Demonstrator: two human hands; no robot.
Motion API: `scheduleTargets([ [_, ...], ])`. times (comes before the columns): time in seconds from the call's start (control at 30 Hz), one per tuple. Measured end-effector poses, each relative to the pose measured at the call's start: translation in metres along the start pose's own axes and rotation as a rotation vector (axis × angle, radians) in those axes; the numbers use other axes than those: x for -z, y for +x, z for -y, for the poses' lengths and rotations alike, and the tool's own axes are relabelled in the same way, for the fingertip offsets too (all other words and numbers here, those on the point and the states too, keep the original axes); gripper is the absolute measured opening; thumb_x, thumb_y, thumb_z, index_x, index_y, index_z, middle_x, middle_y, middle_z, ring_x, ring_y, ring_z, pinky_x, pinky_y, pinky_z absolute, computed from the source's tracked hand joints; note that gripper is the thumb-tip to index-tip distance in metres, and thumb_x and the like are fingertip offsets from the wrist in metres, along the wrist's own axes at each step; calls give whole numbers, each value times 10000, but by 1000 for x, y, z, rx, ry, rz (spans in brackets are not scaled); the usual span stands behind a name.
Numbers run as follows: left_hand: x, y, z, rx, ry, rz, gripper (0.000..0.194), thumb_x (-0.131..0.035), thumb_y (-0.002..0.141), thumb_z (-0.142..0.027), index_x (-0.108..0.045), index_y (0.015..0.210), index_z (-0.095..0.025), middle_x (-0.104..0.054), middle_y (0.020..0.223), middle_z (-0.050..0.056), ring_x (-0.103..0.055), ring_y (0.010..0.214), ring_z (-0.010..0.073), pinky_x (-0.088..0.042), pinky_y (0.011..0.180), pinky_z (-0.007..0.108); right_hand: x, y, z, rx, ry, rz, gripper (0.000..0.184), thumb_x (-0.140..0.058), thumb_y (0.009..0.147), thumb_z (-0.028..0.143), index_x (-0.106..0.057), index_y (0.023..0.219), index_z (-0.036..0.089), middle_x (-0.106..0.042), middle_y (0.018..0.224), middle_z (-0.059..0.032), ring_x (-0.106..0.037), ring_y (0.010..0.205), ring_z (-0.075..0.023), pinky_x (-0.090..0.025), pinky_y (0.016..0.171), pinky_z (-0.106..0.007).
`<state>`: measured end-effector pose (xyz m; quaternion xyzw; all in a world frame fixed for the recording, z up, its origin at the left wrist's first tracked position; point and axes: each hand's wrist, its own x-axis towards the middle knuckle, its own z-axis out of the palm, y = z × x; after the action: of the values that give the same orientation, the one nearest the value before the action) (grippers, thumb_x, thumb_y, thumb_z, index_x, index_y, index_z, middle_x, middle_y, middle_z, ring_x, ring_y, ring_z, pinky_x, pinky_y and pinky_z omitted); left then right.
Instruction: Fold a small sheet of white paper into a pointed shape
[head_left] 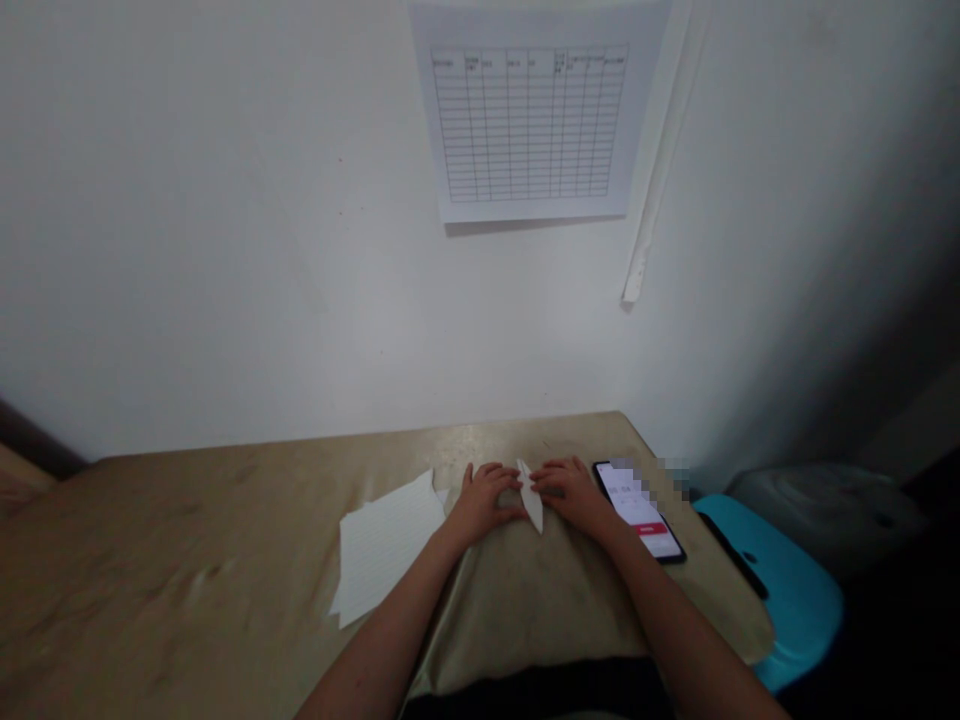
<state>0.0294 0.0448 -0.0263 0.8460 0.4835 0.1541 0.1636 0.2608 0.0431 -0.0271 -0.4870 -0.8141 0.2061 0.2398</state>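
A narrow, pointed piece of folded white paper point(531, 497) lies on the tan-covered table point(187, 540). My left hand point(484, 500) rests on its left side, fingers bent and pressing on the paper's edge. My right hand point(571, 490) presses on its right side in the same way. Both hands pinch the folded paper between them from either side.
A stack of lined white sheets point(386, 545) lies left of my left forearm. A phone point(637, 508) with a lit screen lies right of my right hand. A blue stool point(780, 585) stands past the table's right edge. A printed table sheet point(529, 120) hangs on the white wall.
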Motion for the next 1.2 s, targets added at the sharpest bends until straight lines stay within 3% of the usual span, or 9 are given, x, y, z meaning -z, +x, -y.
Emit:
scheduleTargets([
  [0.27, -1, -1, -2, -32, -13, -30, 424, -733, 811, -523, -660, 1201, -374, -617, 1398, 7, -434, 1367, 300, -111, 1170, 697, 0, -2, 6, -5, -29, -41, 225, -616, 869, 192, -769, 965, 326, -732, 1198, -3, -554, 1259, -255, -100, 1173, -653],
  [0.47, -4, 0, -1, -64, -8, -102, 228, -722, 845, -448, -741, 1051, -353, -666, 1314, 12, -466, 1337, 286, -157, 1188, 629, 0, -1, 12, -36, 16, -62, 202, -600, 874, 192, -769, 915, 295, -742, 1165, -32, -591, 1212, -250, -69, 1168, -665],
  [0.77, -4, 2, -11, -44, 4, -155, 76, -708, 862, -355, -760, 905, -320, -710, 1225, -3, -506, 1292, 263, -128, 1188, 621, 0, -1, 18, -78, 10, -105, 155, -624, 881, 245, -761, 946, 279, -751, 1113, -41, -608, 1185, -243, -34, 1178, -643],
  [1.0, -7, 5, -14, 96, -55, -200, 83, -697, 863, -352, -765, 890, -315, -713, 1219, -12, -511, 1270, 246, -120, 1181, 607, -1, 2, 23, -99, -22, -136, 152, -608, 893, 220, -749, 946, 242, -737, 1108, -62, -605, 1173, -237, -23, 1185, -625],
  [1.2, -7, 7, -20, 216, -100, -229, 87, -696, 852, -355, -772, 830, -318, -680, 1287, -22, -466, 1314, 278, -95, 1166, 665, -8, 5, 20, -133, -46, -148, 137, -620, 889, 231, -749, 931, 246, -735, 1111, -62, -558, 1245, -259, -21, 1173, -634],
])
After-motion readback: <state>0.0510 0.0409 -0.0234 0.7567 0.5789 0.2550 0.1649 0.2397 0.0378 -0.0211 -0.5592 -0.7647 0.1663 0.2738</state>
